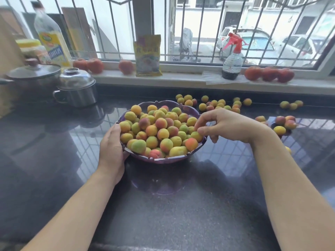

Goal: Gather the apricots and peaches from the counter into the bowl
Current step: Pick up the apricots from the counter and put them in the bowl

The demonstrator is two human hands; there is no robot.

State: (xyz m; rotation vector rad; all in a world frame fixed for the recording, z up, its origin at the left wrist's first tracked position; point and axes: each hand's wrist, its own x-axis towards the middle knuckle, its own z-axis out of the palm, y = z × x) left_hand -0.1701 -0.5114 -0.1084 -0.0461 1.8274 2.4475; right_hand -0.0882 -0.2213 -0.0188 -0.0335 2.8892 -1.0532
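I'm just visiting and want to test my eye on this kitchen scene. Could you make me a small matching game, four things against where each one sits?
Things:
1. bowl
2. spray bottle
3. steel pot
4. yellow packet

Places:
A. on the windowsill, right of the middle
B. on the counter at the far left
C. on the counter between the two hands
D. upright in the middle of the windowsill

Pairs: 1-C, 2-A, 3-B, 4-D

The left hand rests against the bowl's rim; the right hand pinches an apricot over it.
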